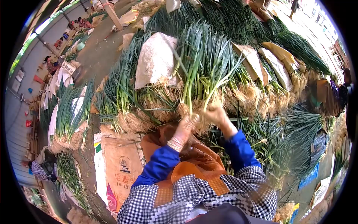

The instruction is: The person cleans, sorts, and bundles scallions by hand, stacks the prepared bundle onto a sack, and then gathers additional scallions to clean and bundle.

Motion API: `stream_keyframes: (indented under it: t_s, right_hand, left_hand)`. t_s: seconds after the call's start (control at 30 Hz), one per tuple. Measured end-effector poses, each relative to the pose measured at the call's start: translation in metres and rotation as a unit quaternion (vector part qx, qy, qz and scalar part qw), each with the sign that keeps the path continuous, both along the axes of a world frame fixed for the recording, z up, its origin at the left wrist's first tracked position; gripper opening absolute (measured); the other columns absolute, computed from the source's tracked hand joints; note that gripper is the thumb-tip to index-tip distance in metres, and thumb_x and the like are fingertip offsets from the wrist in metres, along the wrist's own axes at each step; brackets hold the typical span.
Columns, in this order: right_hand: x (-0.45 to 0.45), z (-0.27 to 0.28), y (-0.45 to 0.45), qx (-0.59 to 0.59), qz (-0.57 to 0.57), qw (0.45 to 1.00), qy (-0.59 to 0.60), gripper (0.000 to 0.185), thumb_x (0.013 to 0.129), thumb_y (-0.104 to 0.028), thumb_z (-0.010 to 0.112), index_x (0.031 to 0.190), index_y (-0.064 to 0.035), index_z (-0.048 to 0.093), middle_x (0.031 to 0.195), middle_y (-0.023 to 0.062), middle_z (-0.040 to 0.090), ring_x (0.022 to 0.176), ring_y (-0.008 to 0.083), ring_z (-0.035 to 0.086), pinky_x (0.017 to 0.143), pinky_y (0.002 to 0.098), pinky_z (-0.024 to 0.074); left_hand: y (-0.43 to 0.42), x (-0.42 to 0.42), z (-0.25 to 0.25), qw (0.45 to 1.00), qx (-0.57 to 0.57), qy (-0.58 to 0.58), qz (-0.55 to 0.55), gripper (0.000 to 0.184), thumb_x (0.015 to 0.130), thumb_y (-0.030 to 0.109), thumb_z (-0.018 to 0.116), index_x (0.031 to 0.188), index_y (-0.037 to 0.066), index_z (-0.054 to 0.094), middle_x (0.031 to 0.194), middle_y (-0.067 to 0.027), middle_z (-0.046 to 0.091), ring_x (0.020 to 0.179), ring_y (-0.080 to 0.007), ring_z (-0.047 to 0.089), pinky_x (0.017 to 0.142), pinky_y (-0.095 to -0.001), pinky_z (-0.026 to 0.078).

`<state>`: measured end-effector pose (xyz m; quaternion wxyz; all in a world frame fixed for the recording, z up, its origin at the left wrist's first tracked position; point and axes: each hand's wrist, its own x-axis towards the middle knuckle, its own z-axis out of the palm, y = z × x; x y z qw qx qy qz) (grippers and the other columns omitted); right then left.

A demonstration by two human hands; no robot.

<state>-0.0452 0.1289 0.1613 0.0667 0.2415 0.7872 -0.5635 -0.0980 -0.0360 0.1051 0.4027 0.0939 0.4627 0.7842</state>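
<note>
Long green onions [192,69] with pale stems and stringy roots stand before me, leaves pointing away. My left hand [183,130] is closed around the lower end of a stem near its roots. Beside it, my right hand [218,116] has its fingers pinched at the base of another stem, and the roots hang between both hands. An orange-brown apron [197,162] covers my lap below the hands. Just beyond, a whitish sack [156,59] lies over more onions.
Bundles of onions [126,80] extend left and right. A printed sack [121,160] lies at my left, and loose leafy stalks [257,138] at my right. Another person [44,168] is at the lower left; more people [82,22] are far back. A wooden post [112,16] stands behind.
</note>
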Motion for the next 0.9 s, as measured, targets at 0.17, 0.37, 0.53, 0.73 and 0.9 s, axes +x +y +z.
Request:
stream_keyframes:
  t_s: [0.17,0.37,0.53,0.73,0.9]
  right_hand:
    - [0.062,-0.027,-0.017,-0.307,0.009,0.945,0.113,0.021,0.086,-0.019,0.056,0.093,0.0008,0.058,0.071,-0.0034,0.055,0.059,0.0055,0.049,0.057,0.0200,0.0430]
    - [0.028,-0.036,-0.002,-0.032,-0.016,0.993,0.115,0.045,0.082,-0.040,0.062,0.099,0.0016,0.062,0.085,0.0090,0.066,0.072,0.0168,0.062,0.067,0.0341,0.0518]
    - [0.026,-0.053,0.002,0.483,-0.083,0.866,0.099,0.040,0.085,-0.046,0.055,0.065,-0.0110,0.061,0.048,0.0062,0.054,0.042,0.0195,0.055,0.042,0.0333,0.0442]
    - [0.103,-0.050,-0.018,0.498,0.130,0.821,0.248,0.037,0.087,-0.028,0.056,0.052,-0.0145,0.051,0.042,-0.0027,0.048,0.035,0.0099,0.046,0.032,0.0273,0.0359]
    - [0.188,-0.048,0.066,0.321,-0.158,0.932,-0.059,0.037,0.083,-0.038,0.061,0.069,-0.0046,0.063,0.066,0.0052,0.066,0.056,0.0193,0.062,0.055,0.0324,0.0518]
  left_hand:
    - [-0.008,0.065,-0.018,0.952,0.008,-0.296,-0.077,0.016,0.087,0.009,0.058,0.102,0.007,0.059,0.088,0.0004,0.061,0.080,-0.0105,0.057,0.068,-0.0259,0.050]
    - [0.003,0.071,-0.040,0.994,-0.084,-0.048,-0.046,0.019,0.085,0.006,0.061,0.103,0.003,0.058,0.080,-0.0009,0.060,0.063,-0.0067,0.054,0.055,-0.0209,0.047]
    - [0.009,0.086,-0.068,0.925,-0.305,0.222,-0.047,0.014,0.084,0.004,0.059,0.098,0.003,0.060,0.079,-0.0025,0.061,0.069,-0.0091,0.057,0.061,-0.0229,0.049]
    - [0.015,0.080,-0.062,0.994,-0.050,-0.091,-0.020,0.020,0.088,0.004,0.051,0.105,0.003,0.061,0.086,-0.0017,0.063,0.074,-0.0098,0.058,0.064,-0.0230,0.049]
    - [-0.016,0.040,-0.033,0.982,0.004,-0.120,-0.147,0.023,0.089,0.007,0.048,0.110,0.001,0.055,0.086,-0.0079,0.062,0.081,-0.0160,0.061,0.071,-0.0243,0.051]
